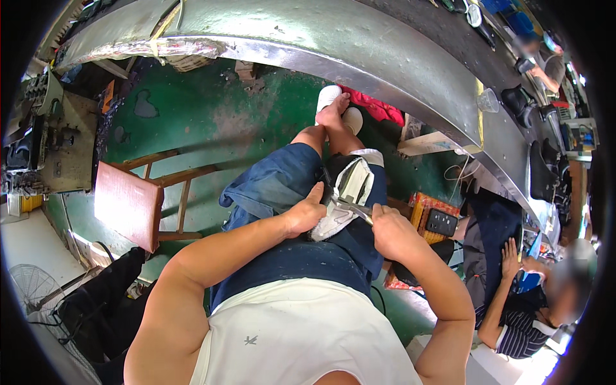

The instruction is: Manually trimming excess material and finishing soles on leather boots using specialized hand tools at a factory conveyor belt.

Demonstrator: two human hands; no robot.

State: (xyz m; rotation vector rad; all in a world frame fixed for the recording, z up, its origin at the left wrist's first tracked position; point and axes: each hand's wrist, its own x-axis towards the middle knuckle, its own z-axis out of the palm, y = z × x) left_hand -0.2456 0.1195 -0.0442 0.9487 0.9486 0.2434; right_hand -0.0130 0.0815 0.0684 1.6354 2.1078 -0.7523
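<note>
A half-made shoe (pixel 332 221) with a pale lining and a dark outer edge rests on my lap, its open underside facing up. My left hand (pixel 305 215) is closed on the shoe's left edge, with a finger pressed along the rim. In my closed right hand (pixel 393 232) is a pair of metal pliers (pixel 354 208). The jaws reach left over the shoe's edge, close to my left fingers. Whether they pinch the material is too small to tell.
A long metal-edged bench (pixel 282 45) curves across the front. A stool with a pinkish seat (pixel 128 202) stands at left, near a wire fan (pixel 35 285). At right, a co-worker in a striped shirt (pixel 523 330) sits by a patterned seat (pixel 420 215). Another person (pixel 548 70) is farther off.
</note>
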